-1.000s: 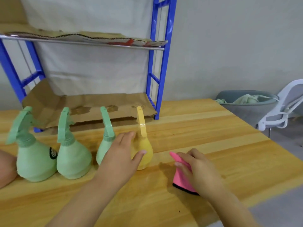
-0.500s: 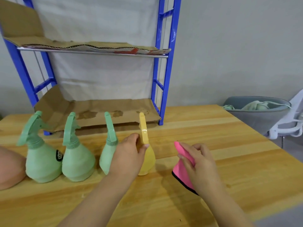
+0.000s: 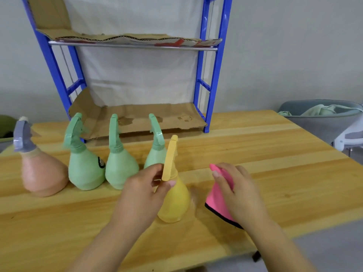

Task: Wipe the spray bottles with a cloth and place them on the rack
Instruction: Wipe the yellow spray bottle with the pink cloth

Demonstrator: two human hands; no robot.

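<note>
Left grip pinching the neck of the yellow bottle, we steady it for wiping; our right grip, at its three o'clock, clutches the pink cloth.

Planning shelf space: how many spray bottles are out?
5: peach bottle far left on the table, three green bottles beside it, yellow bottle gripped by the left hand.

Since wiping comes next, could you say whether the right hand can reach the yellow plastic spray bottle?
Probably yes: the right hand, holding the pink cloth, is beside the yellow plastic spray bottle, only wooden table between.
</note>
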